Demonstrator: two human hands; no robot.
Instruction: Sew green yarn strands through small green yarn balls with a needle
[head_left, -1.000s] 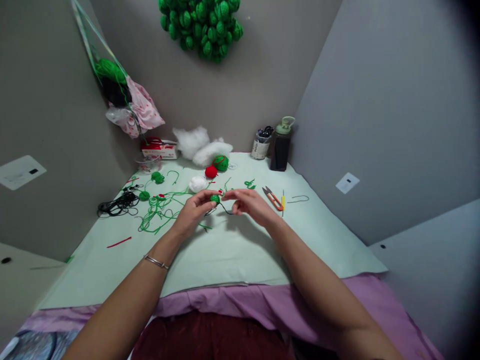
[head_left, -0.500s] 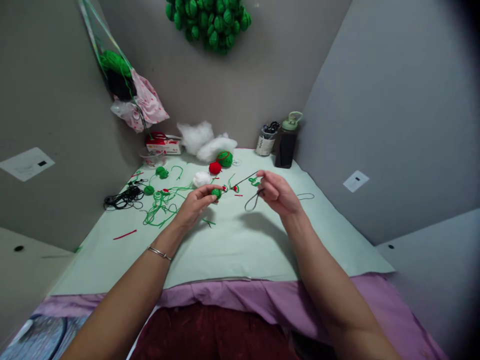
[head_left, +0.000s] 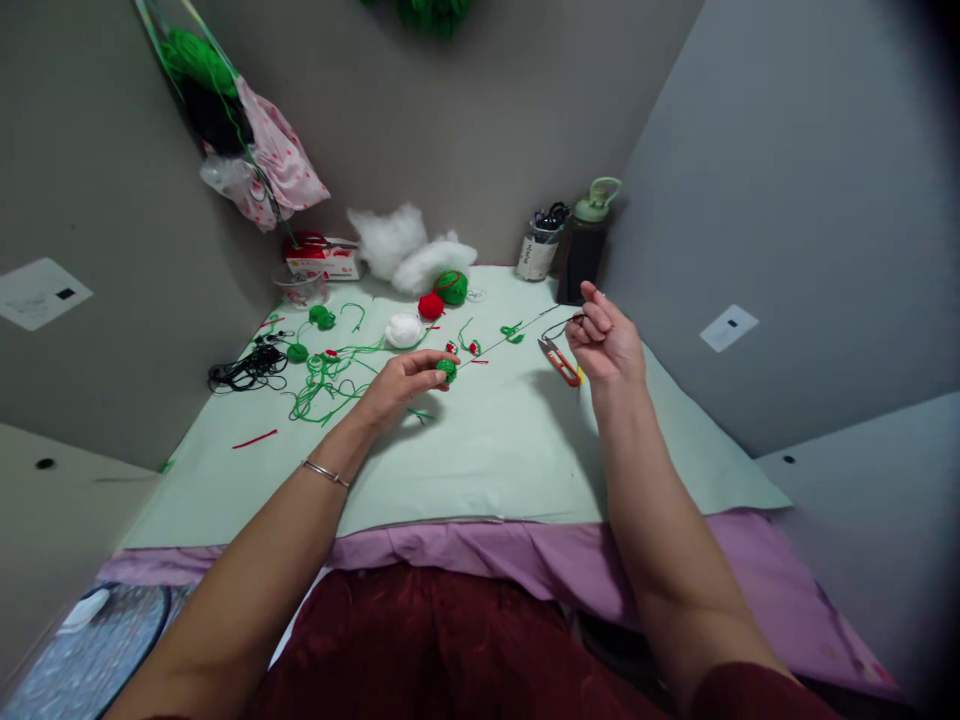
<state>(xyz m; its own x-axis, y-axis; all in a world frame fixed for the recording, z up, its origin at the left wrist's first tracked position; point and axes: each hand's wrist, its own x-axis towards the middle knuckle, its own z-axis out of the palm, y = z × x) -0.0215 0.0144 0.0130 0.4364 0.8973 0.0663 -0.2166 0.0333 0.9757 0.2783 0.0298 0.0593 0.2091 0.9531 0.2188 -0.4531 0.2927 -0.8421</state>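
My left hand (head_left: 405, 385) is closed with a small green yarn ball (head_left: 447, 371) between thumb and fingertips, above the table. From the ball a dark thread (head_left: 517, 335) runs taut up and right to my right hand (head_left: 607, 335). That hand is raised with its fingers curled around the thread; a short dark loop also shows beside them. Whether a needle is in those fingers is too small to tell. Orange-handled thread snips (head_left: 560, 364) lie just left of my right hand. Two small red, white and green pieces (head_left: 474, 348) rest beyond the ball.
Tangled green yarn (head_left: 319, 395) and black cord (head_left: 251, 368) lie on the left. Farther back are a white yarn ball (head_left: 403, 330), a red one (head_left: 430, 306), a green one (head_left: 451, 288) and white stuffing (head_left: 390, 240). A bottle (head_left: 583, 250) and a pen cup (head_left: 537, 252) stand at the back right.
My right hand has moved right and up, drawing the thread out longer between my hands. The hanging loop has shrunk, and the snips have come into sight. The view has tilted down.
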